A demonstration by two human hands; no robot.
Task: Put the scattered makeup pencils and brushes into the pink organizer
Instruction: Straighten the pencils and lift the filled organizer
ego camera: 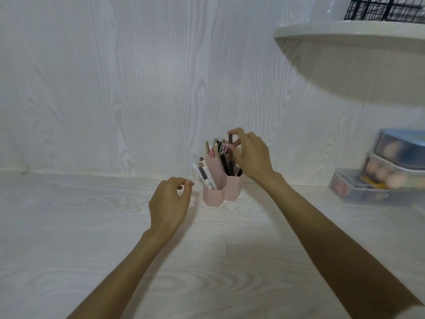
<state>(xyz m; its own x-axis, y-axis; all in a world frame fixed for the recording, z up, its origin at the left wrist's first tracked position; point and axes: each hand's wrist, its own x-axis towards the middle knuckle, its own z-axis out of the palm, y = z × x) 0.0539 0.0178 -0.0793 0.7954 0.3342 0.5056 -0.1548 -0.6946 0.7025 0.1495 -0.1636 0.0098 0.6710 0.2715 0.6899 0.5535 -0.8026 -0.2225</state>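
Observation:
The pink organizer [232,188] stands on the white wood-grain table near the back wall, made of several hexagonal cups. Several makeup pencils and brushes [217,149] stand upright in its cups, and a few white pencils [205,177] lean left out of the front cup. My right hand [250,155] is above the organizer's right side, its thumb and fingers pinched on the top of a dark pencil [230,148] that stands in a rear cup. My left hand [169,203] hovers just left of the organizer with fingers curled and nothing in it.
Stacked clear plastic boxes [379,178] with makeup sponges sit at the right edge of the table. A white rounded shelf [345,31] juts out at the upper right with a black wire basket [386,8] on it. A white panel wall is behind.

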